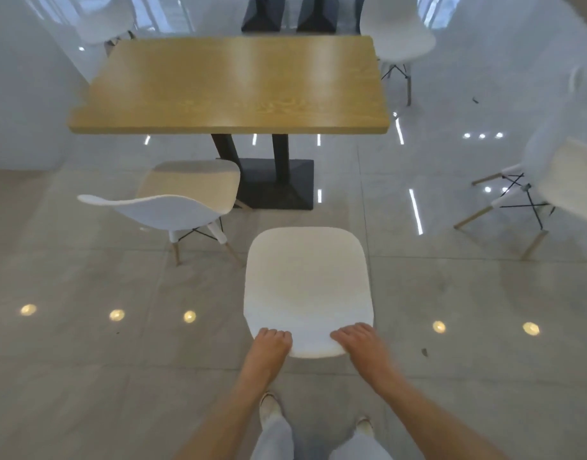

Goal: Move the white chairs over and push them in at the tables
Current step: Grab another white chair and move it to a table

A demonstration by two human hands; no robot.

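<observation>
Left hand (272, 340), right hand (355, 338): fingers curled over top edge of white chair (307, 283) backrest, short of desk (229, 84). Likely light, rigid shell; slick floor (86, 376).

No readable text — no labels, brands, numbers, signs.

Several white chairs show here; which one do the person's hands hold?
The white moulded chair nearest the camera, facing the wooden table. The left hand and right hand grip its backrest; the other chairs stand untouched.
</observation>
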